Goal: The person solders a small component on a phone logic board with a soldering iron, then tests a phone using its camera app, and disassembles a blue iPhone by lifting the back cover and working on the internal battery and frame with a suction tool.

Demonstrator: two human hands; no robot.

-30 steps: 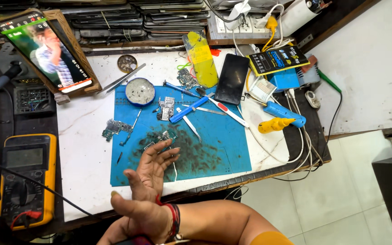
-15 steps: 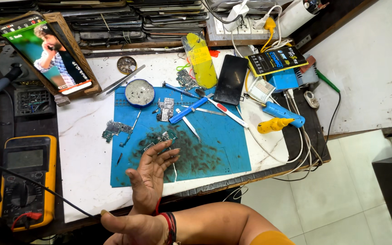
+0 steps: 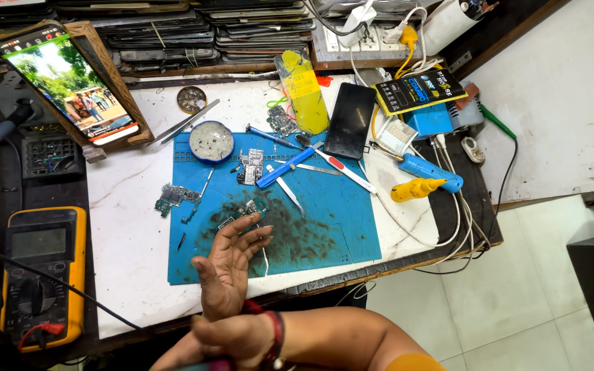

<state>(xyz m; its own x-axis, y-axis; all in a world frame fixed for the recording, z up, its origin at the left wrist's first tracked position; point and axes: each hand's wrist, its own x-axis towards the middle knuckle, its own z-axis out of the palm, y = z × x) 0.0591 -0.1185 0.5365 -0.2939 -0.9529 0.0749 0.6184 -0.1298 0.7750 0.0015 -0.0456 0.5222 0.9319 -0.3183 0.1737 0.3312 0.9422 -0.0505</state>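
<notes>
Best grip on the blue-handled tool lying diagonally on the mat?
Pinch the blue tool mid-handle, from above, fingers across its width. It lies flat on the blue mat, handle running diagonally. Tweezers sit close on its near side and a small circuit board on its left, so a top approach probably avoids both.

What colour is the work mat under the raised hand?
Blue, smudged with dark residue: the work mat beneath the left hand, seen in the head view.

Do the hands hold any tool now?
No tool. The right hand grips the left wrist; the left hand is open above the blue mat.
</notes>
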